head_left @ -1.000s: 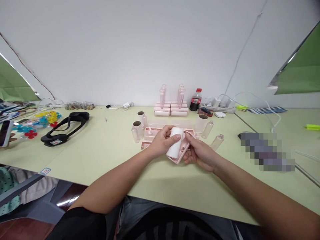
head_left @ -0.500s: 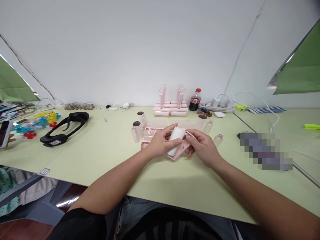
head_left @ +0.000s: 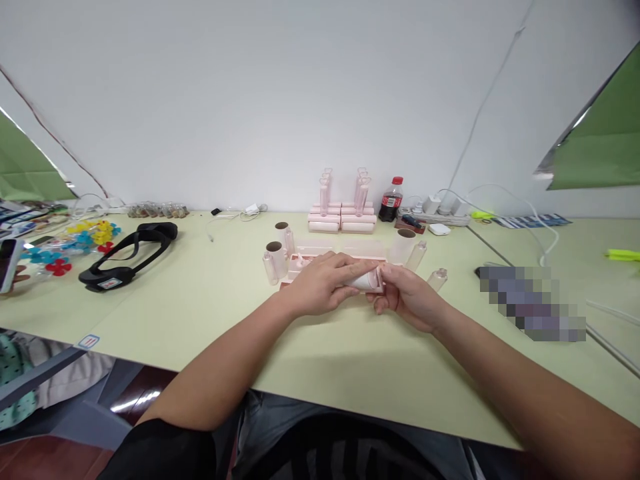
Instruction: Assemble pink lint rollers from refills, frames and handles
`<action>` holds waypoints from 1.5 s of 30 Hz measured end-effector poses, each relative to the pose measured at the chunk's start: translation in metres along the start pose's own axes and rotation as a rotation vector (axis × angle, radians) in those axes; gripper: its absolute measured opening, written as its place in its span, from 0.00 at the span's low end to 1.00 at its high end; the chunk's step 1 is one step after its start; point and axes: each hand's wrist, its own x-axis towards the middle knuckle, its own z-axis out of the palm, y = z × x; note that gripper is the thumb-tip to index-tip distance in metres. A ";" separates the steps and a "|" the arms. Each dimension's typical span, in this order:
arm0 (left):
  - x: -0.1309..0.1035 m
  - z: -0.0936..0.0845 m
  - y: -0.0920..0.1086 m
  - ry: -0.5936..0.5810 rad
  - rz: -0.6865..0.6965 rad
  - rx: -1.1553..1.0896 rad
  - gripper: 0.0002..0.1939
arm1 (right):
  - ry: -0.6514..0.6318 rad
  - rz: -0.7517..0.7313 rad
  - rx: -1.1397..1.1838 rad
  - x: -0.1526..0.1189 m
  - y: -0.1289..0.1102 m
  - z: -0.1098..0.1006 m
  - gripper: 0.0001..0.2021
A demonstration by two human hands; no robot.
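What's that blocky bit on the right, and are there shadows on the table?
Head view: blocks of pixels cover something there, hiding what it is; head view again: a soft shadow dims the table below the left hand and right hand.

Sticker [head_left: 88,342] on table [head_left: 165,320] edge, apparently reading "11", bottle label [head_left: 391,202] illegible
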 end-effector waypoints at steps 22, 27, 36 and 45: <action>0.001 0.007 0.012 0.050 -0.035 0.243 0.25 | 0.049 -0.119 -0.277 -0.005 -0.007 0.002 0.21; 0.001 0.008 0.013 0.048 -0.058 0.243 0.24 | 0.064 -0.131 -0.295 -0.006 -0.006 0.005 0.21; 0.000 0.009 0.012 0.043 -0.063 0.280 0.25 | 0.073 -0.257 -0.395 -0.004 0.001 0.003 0.20; 0.001 0.011 0.011 0.067 -0.069 0.290 0.24 | 0.123 -0.341 -0.453 -0.004 0.000 0.005 0.19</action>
